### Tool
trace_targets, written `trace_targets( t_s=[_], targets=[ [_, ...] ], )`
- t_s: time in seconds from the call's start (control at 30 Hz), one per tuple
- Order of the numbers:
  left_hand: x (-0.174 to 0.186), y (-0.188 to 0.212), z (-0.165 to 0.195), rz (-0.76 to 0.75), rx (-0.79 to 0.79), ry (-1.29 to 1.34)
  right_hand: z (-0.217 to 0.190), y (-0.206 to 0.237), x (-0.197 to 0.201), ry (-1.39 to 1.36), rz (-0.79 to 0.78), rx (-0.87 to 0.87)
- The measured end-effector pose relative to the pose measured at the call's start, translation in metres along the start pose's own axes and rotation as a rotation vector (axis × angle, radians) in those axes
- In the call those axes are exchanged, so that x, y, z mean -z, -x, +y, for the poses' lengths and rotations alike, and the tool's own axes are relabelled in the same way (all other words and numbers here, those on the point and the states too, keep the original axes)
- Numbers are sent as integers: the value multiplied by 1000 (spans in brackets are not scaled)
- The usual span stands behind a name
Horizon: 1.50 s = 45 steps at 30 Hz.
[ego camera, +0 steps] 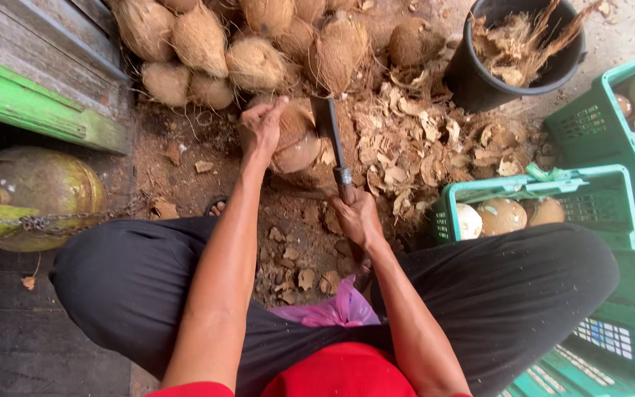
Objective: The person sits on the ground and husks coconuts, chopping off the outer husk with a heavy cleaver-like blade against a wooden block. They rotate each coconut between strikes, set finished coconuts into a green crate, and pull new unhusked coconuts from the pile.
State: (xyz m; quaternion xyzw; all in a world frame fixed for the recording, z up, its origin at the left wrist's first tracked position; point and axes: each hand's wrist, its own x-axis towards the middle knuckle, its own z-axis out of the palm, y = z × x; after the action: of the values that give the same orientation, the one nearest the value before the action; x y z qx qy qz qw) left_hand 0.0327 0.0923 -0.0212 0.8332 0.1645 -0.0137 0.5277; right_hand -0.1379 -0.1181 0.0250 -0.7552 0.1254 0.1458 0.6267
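Note:
My left hand [261,126] grips a brown coconut [297,147] that rests on the dirt ground in front of me. Its husk is partly cut away. My right hand [357,218] is closed on the handle of a cleaver [330,131], whose dark blade lies against the right side of that coconut. I sit with my knees spread, in black trousers and a red shirt.
A heap of husked coconuts [229,44] lies ahead. Husk chips [420,147] litter the ground. A black bucket [472,81] of husk stands at the upper right. Green crates [597,191] with peeled coconuts stand at my right. At my left are a green wooden step [31,103] and a chained yellow-green gas cylinder [42,191].

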Motion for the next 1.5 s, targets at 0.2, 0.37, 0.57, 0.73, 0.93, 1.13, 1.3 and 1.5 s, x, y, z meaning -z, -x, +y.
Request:
trace_targets(
  t_s=[0.2, 0.37, 0.57, 0.73, 0.93, 1.13, 1.3, 1.5],
  targets=[
    [6, 4, -4, -13, 2, 1, -6, 6, 5, -253, 135, 343],
    [4, 8, 13, 4, 55, 52, 0, -2, -9, -54, -48, -37],
    [8, 13, 5, 45, -79, 71, -7, 7, -5, -149, 100, 274],
    [0, 9, 4, 36, -2, 112, -13, 6, -15, 131, 113, 12],
    [1, 9, 8, 65, 15, 40, 3, 2, -8, -71, 110, 349],
    [1, 15, 13, 46, 90, 54, 10, -9, -13, 196, 125, 154],
    [-5, 10, 7, 109, 13, -29, 19, -8, -6, 260, 165, 103],
    [-10, 4, -3, 125, -42, 97, 59, -33, -14, 319, 32, -246]
  ],
)
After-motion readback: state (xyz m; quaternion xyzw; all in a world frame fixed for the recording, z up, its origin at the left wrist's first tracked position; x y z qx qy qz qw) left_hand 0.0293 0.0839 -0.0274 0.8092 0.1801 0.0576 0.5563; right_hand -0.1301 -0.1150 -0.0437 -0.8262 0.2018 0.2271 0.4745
